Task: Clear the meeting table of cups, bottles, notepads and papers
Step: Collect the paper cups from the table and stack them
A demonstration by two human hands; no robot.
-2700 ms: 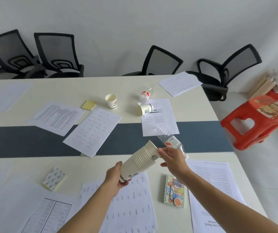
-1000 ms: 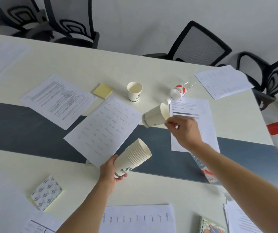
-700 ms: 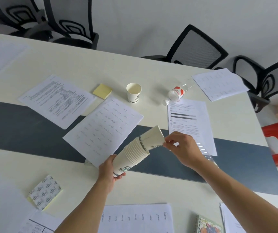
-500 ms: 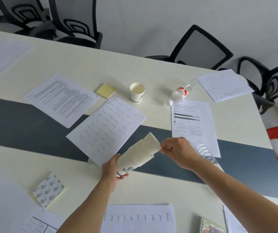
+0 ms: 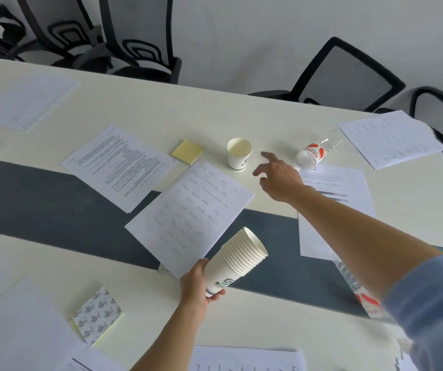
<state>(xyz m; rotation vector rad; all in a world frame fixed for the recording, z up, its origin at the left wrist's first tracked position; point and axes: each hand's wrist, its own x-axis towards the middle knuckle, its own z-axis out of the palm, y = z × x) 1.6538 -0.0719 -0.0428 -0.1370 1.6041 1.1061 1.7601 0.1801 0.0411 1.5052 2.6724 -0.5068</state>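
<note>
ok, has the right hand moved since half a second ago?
Yes. The right hand left the stack and went across the grey strip to just right of the lone cup, not touching it.

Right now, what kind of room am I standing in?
Most likely an office meeting room: a long cream table with a dark grey centre strip, black mesh office chairs drawn up along its far side, and printed white paper sheets scattered around a lone white paper cup.

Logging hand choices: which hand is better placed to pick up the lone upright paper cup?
The right hand: open, empty, stretched out close beside the paper cup. The left hand is far back, gripping the cup stack.
</note>
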